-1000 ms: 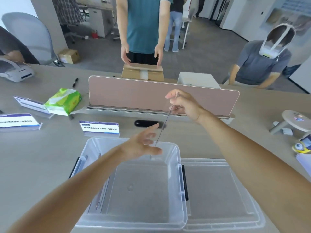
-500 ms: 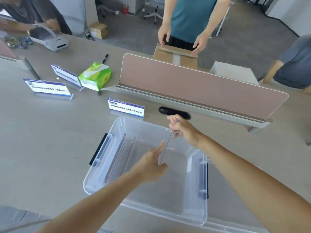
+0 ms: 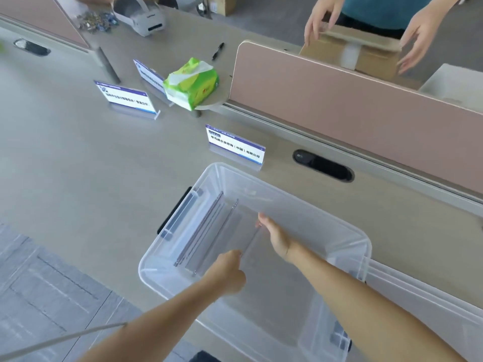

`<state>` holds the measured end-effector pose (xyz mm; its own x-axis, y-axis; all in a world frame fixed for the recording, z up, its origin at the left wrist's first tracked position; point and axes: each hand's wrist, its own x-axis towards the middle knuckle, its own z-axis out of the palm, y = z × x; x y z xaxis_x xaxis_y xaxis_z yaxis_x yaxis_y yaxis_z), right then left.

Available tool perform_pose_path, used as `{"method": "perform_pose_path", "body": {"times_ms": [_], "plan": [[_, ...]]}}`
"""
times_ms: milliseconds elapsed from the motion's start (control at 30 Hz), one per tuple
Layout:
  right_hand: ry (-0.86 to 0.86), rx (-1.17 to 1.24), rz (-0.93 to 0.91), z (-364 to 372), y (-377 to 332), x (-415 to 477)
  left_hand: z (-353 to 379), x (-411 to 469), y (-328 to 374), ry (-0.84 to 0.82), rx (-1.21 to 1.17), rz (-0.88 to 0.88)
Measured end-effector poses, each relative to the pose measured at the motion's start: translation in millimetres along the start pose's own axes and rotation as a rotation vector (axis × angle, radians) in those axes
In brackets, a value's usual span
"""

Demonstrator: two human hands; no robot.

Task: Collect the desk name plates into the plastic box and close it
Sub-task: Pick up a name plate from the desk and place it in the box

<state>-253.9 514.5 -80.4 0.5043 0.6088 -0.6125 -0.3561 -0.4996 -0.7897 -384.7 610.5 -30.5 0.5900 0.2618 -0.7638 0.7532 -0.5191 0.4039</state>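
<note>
A clear plastic box (image 3: 308, 205) stands open on the desk in front of me. Both hands are down inside it, holding a clear name plate (image 3: 251, 241) edge-on: my left hand (image 3: 227, 273) at its near end, my right hand (image 3: 274, 233) at its far end. Two more plates (image 3: 203, 228) stand on edge against the box's left wall. Three name plates still stand on the desk: one just behind the box (image 3: 236, 145), one farther left (image 3: 125, 98), one behind the tissue pack (image 3: 147, 74). The box's lid (image 3: 428, 291) lies to the right.
A green tissue pack (image 3: 192, 83) sits at the end of a pink desk divider (image 3: 366, 105). A black cable port (image 3: 322, 165), a pen (image 3: 217, 50) and a white headset (image 3: 141, 15) are on the desk. Beyond the divider a person handles a cardboard box (image 3: 352, 52).
Both hands have lowered the clear plate from above the box to deep inside it, beside the two plates there. My view has tilted down and shifted left.
</note>
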Motion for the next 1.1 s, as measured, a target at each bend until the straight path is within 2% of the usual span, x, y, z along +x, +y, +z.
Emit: {"method": "perform_pose_path", "body": {"times_ms": [200, 333, 667, 933, 1100], "plan": [[0.077, -0.051, 0.070, 5.1, 10.1, 34.1, -0.9, 19.4, 5.7, 0.025, -0.011, -0.128], [0.109, -0.073, 0.033, 8.0, -0.2, 44.0, -3.5, 21.9, 8.5, 0.087, -0.043, -0.149], [0.022, -0.065, 0.091, 5.6, -4.1, 60.9, -2.2, 28.4, 5.1, 0.139, -0.036, -0.202], [-0.016, 0.031, 0.109, 7.2, -7.3, 63.0, 0.1, 29.6, 0.5, 0.139, -0.035, -0.213], [-0.035, -0.013, 0.123, 7.5, -4.8, 64.9, 0.1, 30.1, 1.7, 0.142, -0.029, -0.208]]}}
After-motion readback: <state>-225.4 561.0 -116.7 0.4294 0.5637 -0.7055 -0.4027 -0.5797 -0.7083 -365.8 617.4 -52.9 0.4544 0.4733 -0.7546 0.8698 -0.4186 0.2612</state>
